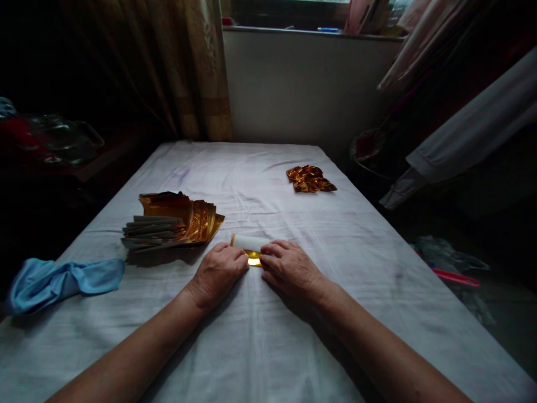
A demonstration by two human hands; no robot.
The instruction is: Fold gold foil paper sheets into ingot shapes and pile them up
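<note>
A small sheet of gold foil paper (pixel 250 248), rolled so its white back shows, lies on the white-covered table (pixel 268 313) near the middle. My left hand (pixel 218 271) and my right hand (pixel 289 267) sit on either side of it, fingers curled and pressing on the paper's ends. To the left lies a fanned stack of gold foil sheets (pixel 176 224). A few folded gold paper pieces (pixel 309 178) rest farther back on the right.
A crumpled blue cloth (pixel 62 280) lies at the table's left edge. Curtains hang behind at the left, and a white wall stands under a window. Clothes hang at the right, with clutter on the floor there. Dark items fill the left side.
</note>
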